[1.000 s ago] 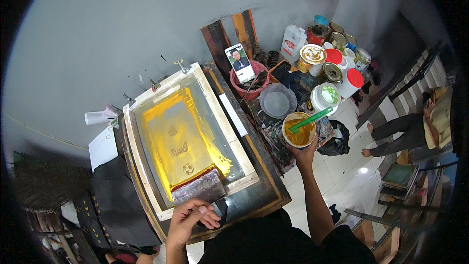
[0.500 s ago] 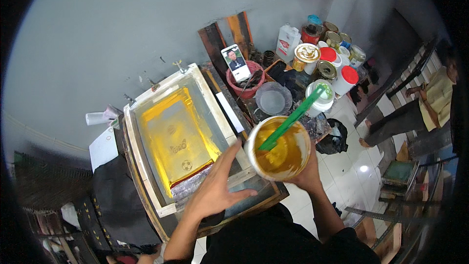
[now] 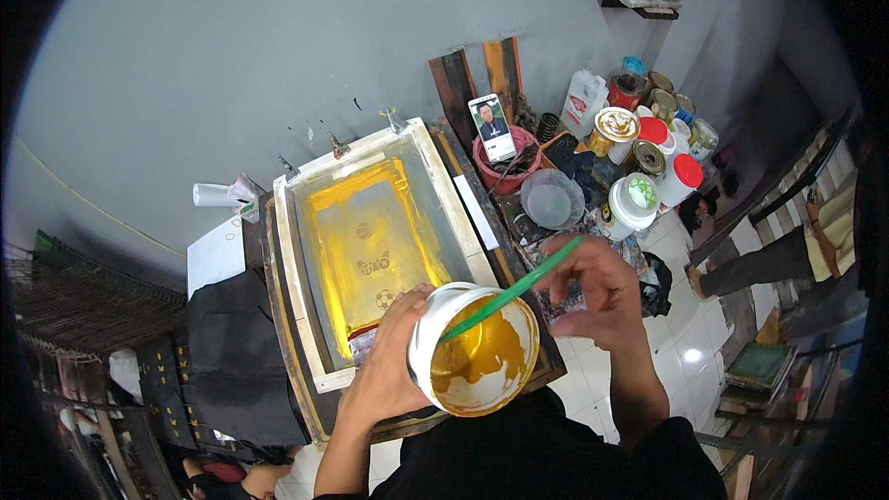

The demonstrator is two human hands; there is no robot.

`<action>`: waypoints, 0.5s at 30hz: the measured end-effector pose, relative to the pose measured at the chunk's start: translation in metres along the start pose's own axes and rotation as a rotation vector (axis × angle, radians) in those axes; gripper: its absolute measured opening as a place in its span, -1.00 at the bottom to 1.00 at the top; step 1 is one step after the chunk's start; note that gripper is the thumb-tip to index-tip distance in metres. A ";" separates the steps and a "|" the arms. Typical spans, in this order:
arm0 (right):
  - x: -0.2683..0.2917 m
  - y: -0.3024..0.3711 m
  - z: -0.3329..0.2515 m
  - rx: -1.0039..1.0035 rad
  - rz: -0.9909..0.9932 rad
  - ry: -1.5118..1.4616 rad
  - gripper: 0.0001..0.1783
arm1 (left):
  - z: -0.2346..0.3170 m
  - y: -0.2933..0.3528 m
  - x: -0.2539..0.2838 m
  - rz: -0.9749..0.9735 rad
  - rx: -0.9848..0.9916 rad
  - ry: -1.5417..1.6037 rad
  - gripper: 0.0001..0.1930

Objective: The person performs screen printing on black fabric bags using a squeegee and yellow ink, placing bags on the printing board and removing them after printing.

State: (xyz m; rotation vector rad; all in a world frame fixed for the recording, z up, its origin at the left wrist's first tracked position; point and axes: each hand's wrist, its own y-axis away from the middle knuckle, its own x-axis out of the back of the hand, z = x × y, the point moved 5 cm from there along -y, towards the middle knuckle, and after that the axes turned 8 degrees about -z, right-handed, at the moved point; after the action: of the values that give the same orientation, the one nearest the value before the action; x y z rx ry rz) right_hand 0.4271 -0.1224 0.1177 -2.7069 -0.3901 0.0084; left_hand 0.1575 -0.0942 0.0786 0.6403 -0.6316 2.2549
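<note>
My left hand (image 3: 387, 366) grips the side of a white plastic tub (image 3: 428, 352), which is tilted so its mouth faces me. Golden-yellow ink (image 3: 495, 352) coats the inside of the tub. A green stick (image 3: 509, 294) leans out of the tub toward the upper right. Close to the stick's upper end is my right hand (image 3: 597, 301), its fingers apart and slightly blurred, holding nothing. Beyond the tub lies a wood-framed printing screen (image 3: 452, 194) with yellow ink smeared over its mesh and small dark motifs. A squeegee's end (image 3: 363, 343) shows partly behind my left hand.
A phone (image 3: 492, 128) stands in a pink basin (image 3: 500, 181), beside a grey bowl (image 3: 553, 200). Several tubs and cans, including a white tub (image 3: 630, 208), crowd the right side. Black fabric (image 3: 243, 361) lies left. Another person (image 3: 769, 250) stands far right.
The tub has passed from my right hand to my left, moved left and down, and tipped further. My right hand has let go and opened near the stick. The view has shifted.
</note>
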 end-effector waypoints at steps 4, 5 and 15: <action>-0.029 -0.030 -0.033 -0.108 -0.250 0.253 -0.74 | -0.003 0.008 0.003 -0.010 0.021 -0.041 0.29; -0.036 -0.033 -0.039 -0.078 -0.293 0.297 -0.74 | -0.005 0.008 0.005 -0.018 0.048 -0.015 0.28; -0.031 -0.029 -0.077 0.225 -0.146 0.408 -0.69 | -0.021 -0.009 0.033 -0.128 0.194 0.205 0.35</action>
State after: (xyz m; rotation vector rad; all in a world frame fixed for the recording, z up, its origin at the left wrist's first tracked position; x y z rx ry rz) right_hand 0.3943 -0.1356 0.1983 -2.3739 -0.4300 -0.5014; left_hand 0.1378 -0.0603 0.0848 0.5169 -0.2667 2.2404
